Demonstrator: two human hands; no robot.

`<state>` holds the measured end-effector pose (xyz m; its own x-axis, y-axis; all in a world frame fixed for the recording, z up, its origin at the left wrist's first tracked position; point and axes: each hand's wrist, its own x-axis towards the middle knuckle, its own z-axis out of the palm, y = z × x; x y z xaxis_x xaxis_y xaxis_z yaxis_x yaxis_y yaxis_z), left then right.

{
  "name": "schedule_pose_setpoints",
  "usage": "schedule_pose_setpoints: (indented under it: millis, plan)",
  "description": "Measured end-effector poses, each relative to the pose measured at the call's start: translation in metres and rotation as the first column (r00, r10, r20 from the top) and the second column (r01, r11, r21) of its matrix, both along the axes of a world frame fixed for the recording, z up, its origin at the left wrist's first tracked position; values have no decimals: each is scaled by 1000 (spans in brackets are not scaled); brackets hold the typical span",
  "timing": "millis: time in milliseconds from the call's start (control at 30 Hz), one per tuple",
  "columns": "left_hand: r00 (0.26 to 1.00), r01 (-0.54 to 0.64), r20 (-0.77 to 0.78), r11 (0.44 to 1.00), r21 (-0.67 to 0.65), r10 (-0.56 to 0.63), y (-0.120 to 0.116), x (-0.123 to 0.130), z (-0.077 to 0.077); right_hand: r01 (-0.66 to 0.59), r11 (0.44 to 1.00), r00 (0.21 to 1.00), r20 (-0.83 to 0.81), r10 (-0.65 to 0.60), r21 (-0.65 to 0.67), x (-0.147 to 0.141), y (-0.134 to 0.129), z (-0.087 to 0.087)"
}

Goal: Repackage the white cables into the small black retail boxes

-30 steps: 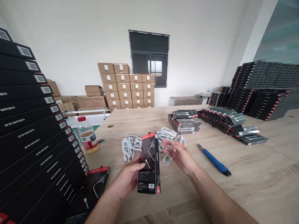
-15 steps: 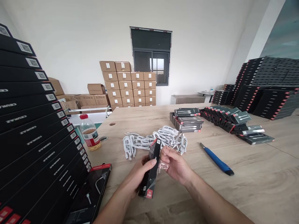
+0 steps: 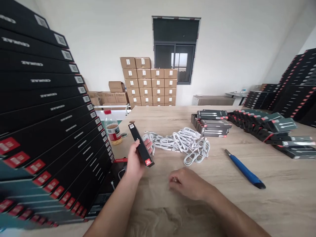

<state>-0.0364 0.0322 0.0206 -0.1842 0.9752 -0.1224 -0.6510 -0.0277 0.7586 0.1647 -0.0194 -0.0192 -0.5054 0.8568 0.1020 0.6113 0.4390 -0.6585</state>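
Note:
My left hand (image 3: 135,159) is wrapped round a slim black box (image 3: 140,144) with a red label at its near end, lifted and tilted above the table. Lower and further right, my right hand (image 3: 186,182) is curled over the wood, apart from the box. Its fingers are closed, and whatever they may hold is hidden. Beyond both hands lies a heap of coiled white cables (image 3: 182,140).
A tall stack of black boxes (image 3: 56,108) rises close on my left, with a red-capped bottle (image 3: 113,130) behind it. At right are a blue-handled knife (image 3: 245,171), piled cable boxes (image 3: 213,123) and a slanting row of boxes (image 3: 283,125). Cartons (image 3: 145,84) stand against the wall.
My left hand has carried the box up and left. My right hand has come away from it, down towards the table; the clear film seen at its fingers no longer shows. The view has turned left.

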Motion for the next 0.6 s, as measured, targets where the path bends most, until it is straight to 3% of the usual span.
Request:
schedule_pose_setpoints:
  millis: [200, 433, 533, 600]
  plan:
    - [993, 16, 117, 1000, 7, -17, -2, -5, 0, -55, 996, 997, 50, 51, 73, -23, -19, -3]
    - [965, 137, 218, 989, 56, -146, -4, -6, -6, -80, 995, 945, 321, 58, 57, -58, -45, -5]
    - [932, 250, 250, 965, 81, -263, -9, -6, -6, -82, 995, 966, 249, 65, 58, -50, -48, -13]
    - [906, 308, 272, 946, 96, -323, -12, -5, -6, -42, 996, 998, 55, 37, 77, -24, -57, -28]
